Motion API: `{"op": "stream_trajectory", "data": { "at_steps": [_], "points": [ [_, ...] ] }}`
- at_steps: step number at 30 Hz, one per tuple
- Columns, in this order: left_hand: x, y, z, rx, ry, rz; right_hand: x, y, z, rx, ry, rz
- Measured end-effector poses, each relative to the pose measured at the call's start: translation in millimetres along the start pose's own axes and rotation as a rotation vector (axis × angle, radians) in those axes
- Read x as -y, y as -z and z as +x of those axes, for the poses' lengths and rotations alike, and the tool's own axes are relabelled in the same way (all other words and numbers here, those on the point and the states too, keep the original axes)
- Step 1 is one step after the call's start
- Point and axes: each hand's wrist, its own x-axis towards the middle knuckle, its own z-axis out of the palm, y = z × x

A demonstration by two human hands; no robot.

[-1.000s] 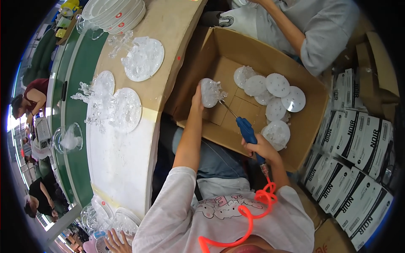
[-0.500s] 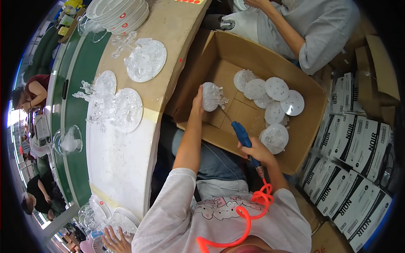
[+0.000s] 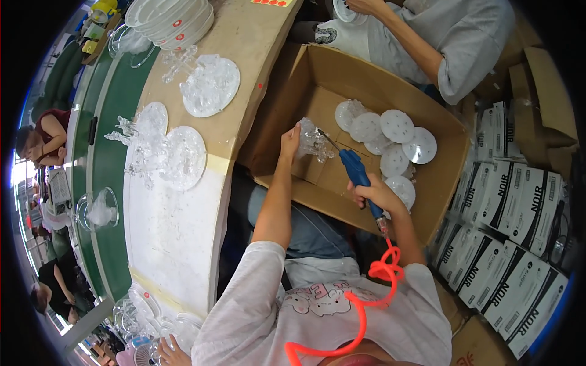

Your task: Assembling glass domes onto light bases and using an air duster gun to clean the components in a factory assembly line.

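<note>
Over the left part of an open cardboard box (image 3: 360, 207), my left hand (image 3: 291, 140) grips a clear plastic piece (image 3: 310, 141) with a cluster of knobbly prongs. It is held tilted, and its far side is hidden. My right hand (image 3: 377, 194) is wrapped round a blue air tool (image 3: 355, 168) with a thin metal tip. That tip points at the clear piece; I cannot tell whether it touches. From the tool's lower end runs a red coiled hose (image 3: 386, 274). Several round clear discs (image 3: 397, 126) lie overlapping in the right part of the box.
Left of the box, a table (image 3: 177, 226) bears clear pronged pieces (image 3: 210, 85) and stacked white rings (image 3: 177, 27). A co-worker (image 3: 436, 43) sits beyond the box. Another person's hand (image 3: 174, 352) is at lower left. Printed cartons (image 3: 506, 201) stand at right.
My right hand has raised the air tool, and its tip has moved up and left over the clear piece. The left hand has tilted the piece, so its flat disc no longer faces up.
</note>
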Motion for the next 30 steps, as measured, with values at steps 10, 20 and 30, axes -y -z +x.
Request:
{"op": "stream_trajectory", "data": {
  "at_steps": [10,20,30],
  "points": [
    [3,10,-2,-0.022,0.238,-0.552,-10,-19,-7,0.089,-0.004,-0.324],
    [2,30,10,0.134,0.256,-0.839,-37,4,-16,-0.076,-0.092,-0.028],
    [-155,33,-190,-0.303,-0.062,-0.476,-39,79,98,0.134,-0.286,0.371]
  ]
}}
